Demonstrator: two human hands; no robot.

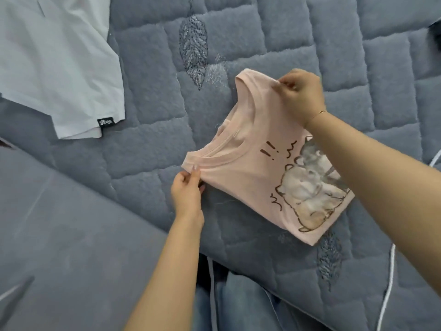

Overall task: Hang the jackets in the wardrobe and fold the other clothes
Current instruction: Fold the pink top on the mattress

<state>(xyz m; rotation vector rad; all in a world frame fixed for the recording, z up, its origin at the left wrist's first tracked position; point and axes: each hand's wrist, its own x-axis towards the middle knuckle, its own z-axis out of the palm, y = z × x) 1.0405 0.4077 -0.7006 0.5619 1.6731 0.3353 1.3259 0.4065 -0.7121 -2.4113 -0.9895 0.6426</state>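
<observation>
A small pink T-shirt [257, 161] with a cat print lies partly folded on the grey-blue quilted bed cover [152, 96], its neckline facing left. My left hand [187, 189] pinches the near shoulder corner beside the collar. My right hand [300, 96] pinches the far shoulder edge, and my right forearm crosses over the print. A white T-shirt [55, 65] with a small black label lies spread at the upper left.
The bed's grey side panel [59, 235] runs along the lower left. Blue fabric [238, 304] with a drawstring hangs below the mattress edge at the bottom. A white cord [391, 271] trails at the right, and a dark object [435, 29] shows at the top right edge.
</observation>
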